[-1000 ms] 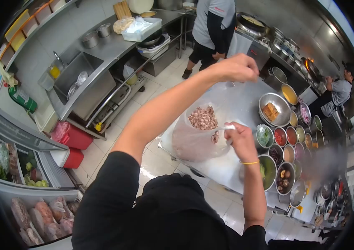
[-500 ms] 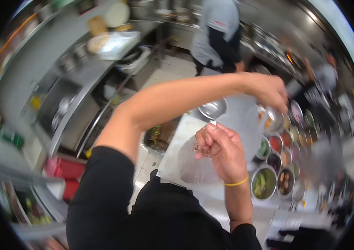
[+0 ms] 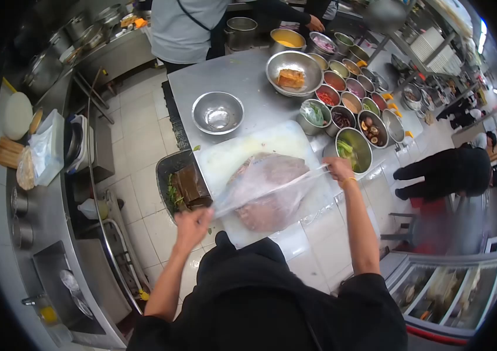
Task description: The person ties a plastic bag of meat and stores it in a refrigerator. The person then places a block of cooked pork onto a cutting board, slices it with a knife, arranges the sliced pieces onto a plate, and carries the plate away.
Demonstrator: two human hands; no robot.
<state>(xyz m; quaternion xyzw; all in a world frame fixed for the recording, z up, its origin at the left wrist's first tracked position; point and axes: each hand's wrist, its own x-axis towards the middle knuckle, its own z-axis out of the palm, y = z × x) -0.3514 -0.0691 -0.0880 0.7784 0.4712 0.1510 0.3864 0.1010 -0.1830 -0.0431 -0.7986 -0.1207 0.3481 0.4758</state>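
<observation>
Your left hand (image 3: 193, 225) is closed on one end of the clear plastic bag (image 3: 269, 190), and your right hand (image 3: 339, 169) pinches the other end, so the bag stretches taut between them over the white cutting board (image 3: 242, 149). Pinkish meat shows inside it. An empty steel bowl (image 3: 218, 112) sits farther off, with ingredient bowls (image 3: 354, 120) to the right

An empty steel bowl (image 3: 218, 112) sits at eleven o'clock on the steel table (image 3: 242, 79). Toward one o'clock, a big bowl (image 3: 293, 72) holds something orange, with small ingredient bowls (image 3: 351, 111) lined beside it. A co-worker (image 3: 187, 26) stands at twelve o'clock.
</observation>
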